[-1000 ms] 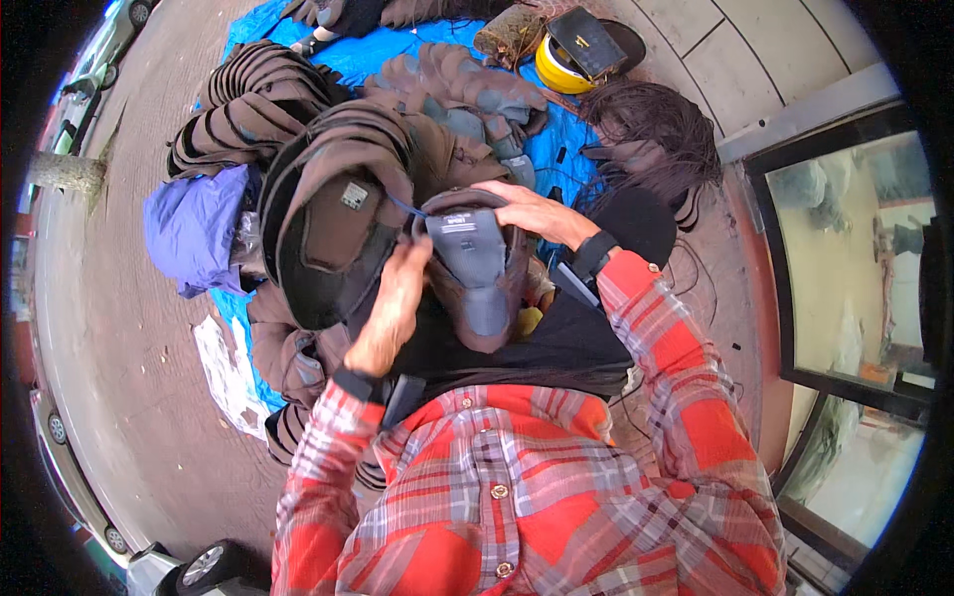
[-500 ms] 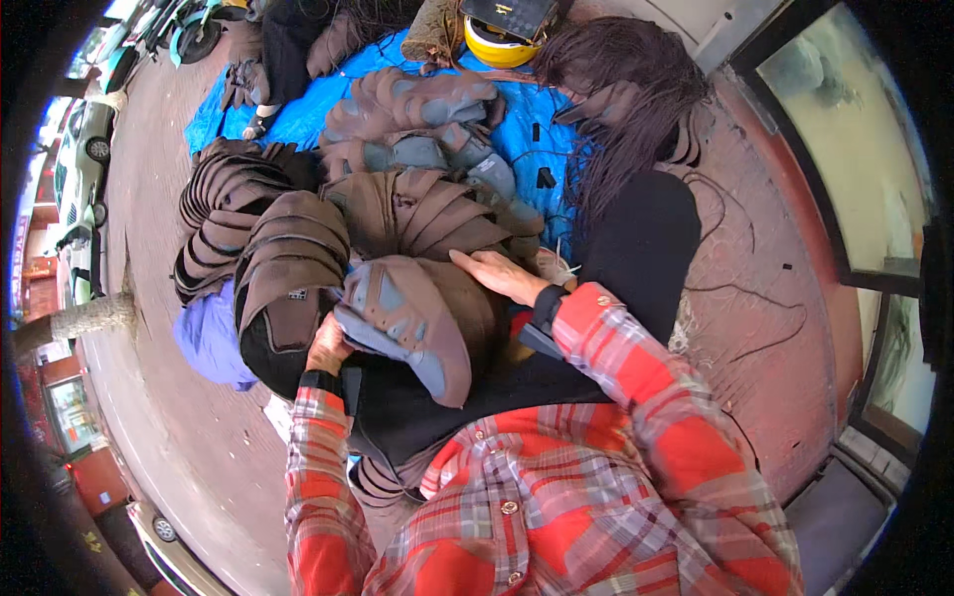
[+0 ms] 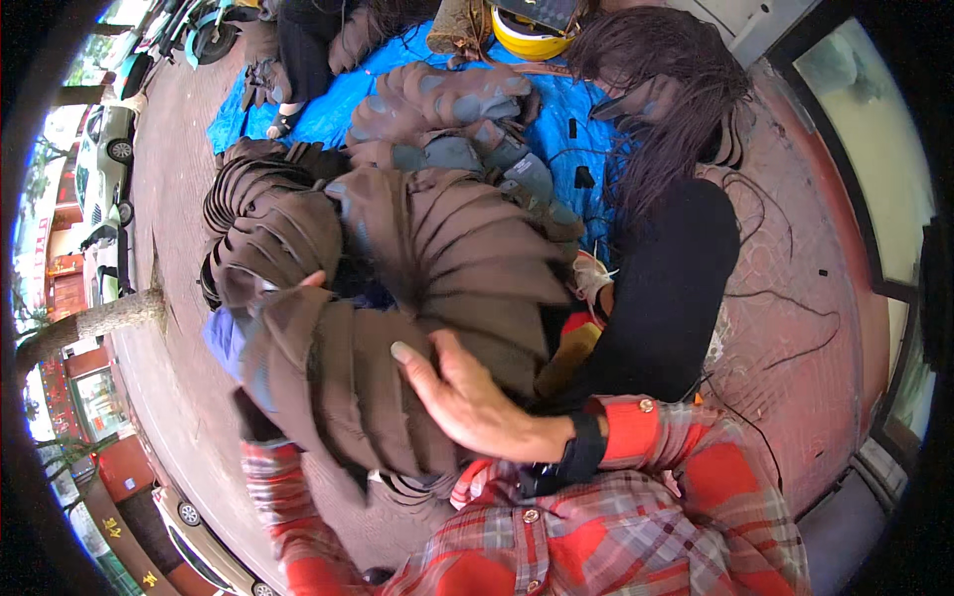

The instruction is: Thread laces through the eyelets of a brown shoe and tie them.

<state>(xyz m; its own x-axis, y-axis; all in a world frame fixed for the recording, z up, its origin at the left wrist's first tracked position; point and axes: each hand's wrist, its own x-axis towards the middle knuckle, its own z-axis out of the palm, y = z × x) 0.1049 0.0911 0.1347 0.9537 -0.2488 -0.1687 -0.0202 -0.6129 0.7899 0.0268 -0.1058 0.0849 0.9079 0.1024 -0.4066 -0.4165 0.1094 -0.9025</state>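
Brown pavement (image 3: 179, 189) under everything; blue tarp (image 3: 556, 119) spread on it, out in front of you. Largest on your side: the held stack of brown shoe uppers (image 3: 338, 368), overlapped like slices, up against your front, off the near edge of the tarp. Just beyond it, a fanned stack of uppers (image 3: 477, 238) curves round toward the tarp's right edge. Black-clad leg (image 3: 661, 288), yours, runs to the right of that. Left of the fan, a third stack (image 3: 278, 233), by the tarp's left edge. Bundle of dark cords (image 3: 666, 79) at the tarp's far right corner. Farther heap of uppers (image 3: 437, 104), grey-blue patches on it, mid-tarp. Your right hand (image 3: 477, 397): fingers extended, laid flat along the near right side of the held stack, not curled round it. Yellow helmet (image 3: 527, 40) and cut log (image 3: 457, 28) side by side at the far edge. Purple cloth (image 3: 223, 338) peeks out left of the held stack. Your left hand (image 3: 313, 279): just a bit of finger visible past the stack's far side, rest hidden; can't tell its grip.
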